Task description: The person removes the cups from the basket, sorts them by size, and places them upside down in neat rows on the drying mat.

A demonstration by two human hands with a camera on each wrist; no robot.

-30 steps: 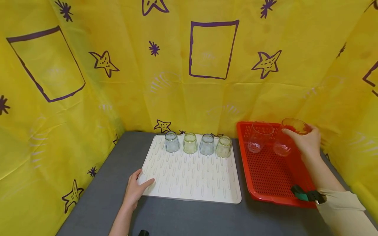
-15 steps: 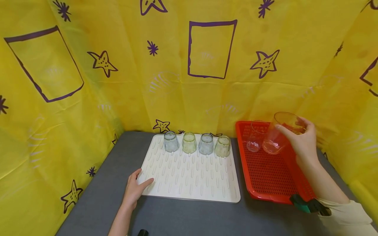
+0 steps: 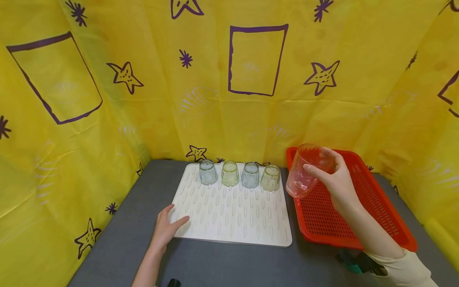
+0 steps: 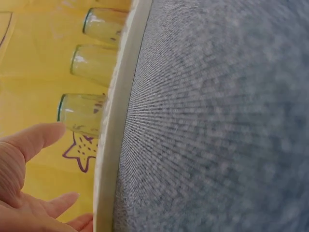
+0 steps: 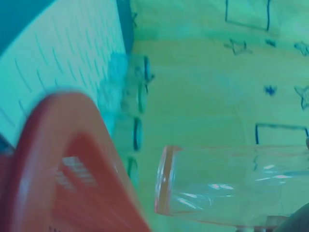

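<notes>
My right hand (image 3: pixel 335 177) grips a large clear drinking glass (image 3: pixel 300 175), slightly tilted, above the left wall of a red plastic basket (image 3: pixel 305 229). In the right wrist view the same glass (image 5: pixel 227 186) lies across the lower right, with the fingers barely showing. At the left front corner of a white ribbed drying mat (image 3: pixel 233 217) rests my left hand (image 3: pixel 166 227), thumb and fingers spread around the edge. Several small tinted glasses stand upside down along the mat's back, among them a blue one (image 3: pixel 208 173) and a yellow-green one (image 3: pixel 230 174).
A grey tabletop (image 3: pixel 229 265) lies under the mat and basket. Behind them hangs a yellow curtain (image 3: pixel 161 111) with purple drawings, close to the back of the mat. The second clear glass seen earlier in the basket cannot be made out behind the held one.
My right hand has lifted the clear glass and carried it left, from inside the basket to above its left wall. My left hand stays at the mat's corner.
</notes>
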